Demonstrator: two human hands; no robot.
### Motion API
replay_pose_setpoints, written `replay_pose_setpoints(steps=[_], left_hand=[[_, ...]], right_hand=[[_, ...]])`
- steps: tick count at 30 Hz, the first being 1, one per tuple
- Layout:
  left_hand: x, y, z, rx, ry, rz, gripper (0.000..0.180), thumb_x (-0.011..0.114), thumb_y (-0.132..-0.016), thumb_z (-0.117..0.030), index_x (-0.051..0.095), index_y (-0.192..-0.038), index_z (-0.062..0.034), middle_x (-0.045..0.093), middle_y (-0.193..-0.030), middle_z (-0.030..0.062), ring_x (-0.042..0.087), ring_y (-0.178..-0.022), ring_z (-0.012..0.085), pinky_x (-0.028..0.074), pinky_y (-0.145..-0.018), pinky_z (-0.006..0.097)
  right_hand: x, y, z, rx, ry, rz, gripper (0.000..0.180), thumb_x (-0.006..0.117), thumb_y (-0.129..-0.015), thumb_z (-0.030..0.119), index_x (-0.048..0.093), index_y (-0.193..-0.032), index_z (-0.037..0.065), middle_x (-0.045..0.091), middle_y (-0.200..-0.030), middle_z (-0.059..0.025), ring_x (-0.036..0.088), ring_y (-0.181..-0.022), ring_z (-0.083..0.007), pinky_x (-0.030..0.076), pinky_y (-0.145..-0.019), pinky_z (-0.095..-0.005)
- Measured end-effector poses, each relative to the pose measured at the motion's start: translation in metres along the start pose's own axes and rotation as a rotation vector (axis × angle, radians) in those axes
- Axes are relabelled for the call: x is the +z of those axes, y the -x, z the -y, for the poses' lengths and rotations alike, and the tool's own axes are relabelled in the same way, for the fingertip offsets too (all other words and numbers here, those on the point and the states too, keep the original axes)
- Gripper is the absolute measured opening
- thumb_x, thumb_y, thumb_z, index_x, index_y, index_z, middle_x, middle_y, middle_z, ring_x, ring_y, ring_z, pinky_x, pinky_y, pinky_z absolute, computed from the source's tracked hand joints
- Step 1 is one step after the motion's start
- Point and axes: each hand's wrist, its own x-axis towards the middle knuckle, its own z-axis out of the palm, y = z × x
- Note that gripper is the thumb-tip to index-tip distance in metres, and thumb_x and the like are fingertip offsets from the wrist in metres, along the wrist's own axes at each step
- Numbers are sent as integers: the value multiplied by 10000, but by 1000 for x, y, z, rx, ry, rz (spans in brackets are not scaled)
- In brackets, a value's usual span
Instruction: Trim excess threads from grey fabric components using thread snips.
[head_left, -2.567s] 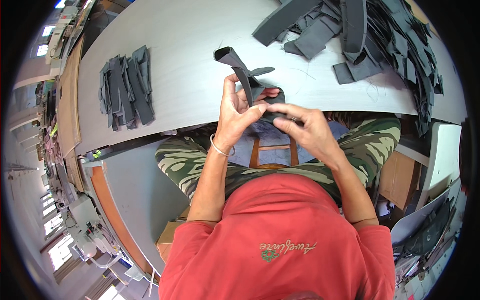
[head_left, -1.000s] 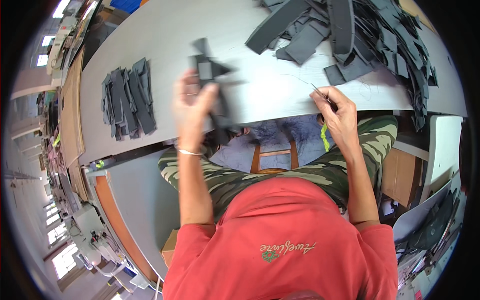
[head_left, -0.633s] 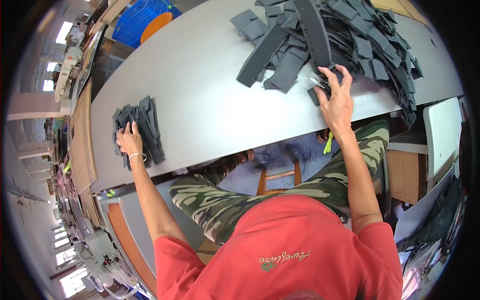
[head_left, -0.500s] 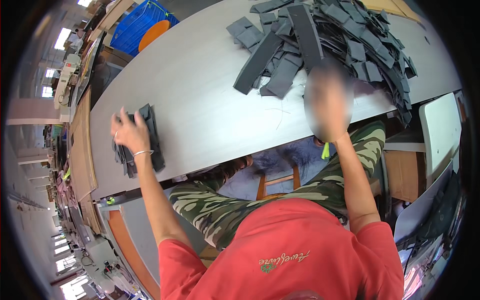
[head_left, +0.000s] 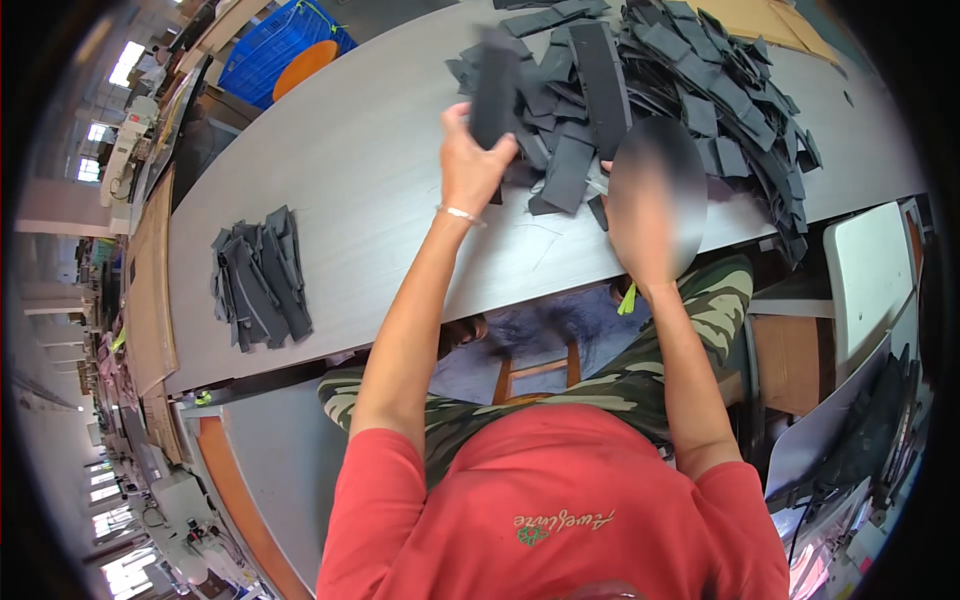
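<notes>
I am observing the thumb and fingers of the left hand (head_left: 475, 165) pinching a long, flat, dark grey fabric strip (head_left: 494, 90) between them. The fabric strip is extending away from the palm toward the far edge of the desk, overlapping the left side of a large, loose heap of dark grey fabric pieces (head_left: 702, 115). A blurred oval is covering most of the right hand (head_left: 645, 225); I cannot tell whether its fingers are spread, pressed together or pinching. The right hand is occupying the space between the heap and the front edge of the light grey desk (head_left: 380, 200). The heap is spreading along the right part of the desk and hanging past the front edge. A smaller bundle of dark grey fabric strips (head_left: 262, 280) is lying near the front edge, toward the left end. Beyond the far-left edge, a blue plastic crate (head_left: 270, 55) is standing.
</notes>
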Motion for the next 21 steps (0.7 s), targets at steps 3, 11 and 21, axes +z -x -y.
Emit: replay_pose_setpoints(steps=[3, 11, 21], left_hand=[[-25, 30, -5, -277, 614, -138, 522, 693, -817, -88, 357, -1209, -4, 584, -1036, 111, 592, -915, 187, 495, -785, 290], [-39, 95, 4, -387, 786, -80, 353, 653, -880, -130, 445, -1159, -74, 583, -1048, 56, 610, -910, 164, 527, -750, 342], [-34, 96, 6, -359, 682, -131, 427, 696, -843, -112, 414, -1156, -39, 601, -952, 39, 585, -805, 82, 493, -623, 219]], right_hand=[[-1, 0, -2, -3, -10, -11, 460, 688, -744, 73, 588, -1171, 213, 437, -1323, -112, 640, -854, -339, 509, -738, -431], [-8, 3, 4, -23, -147, -115, 403, 730, -737, 135, 631, -1122, 205, 475, -1185, -91, 598, -818, -296, 484, -707, -396], [-17, -11, 58, -602, 97, 21, 249, 719, -724, 182, 701, -971, 163, 568, -751, 16, 529, -730, -182, 350, -644, -329]])
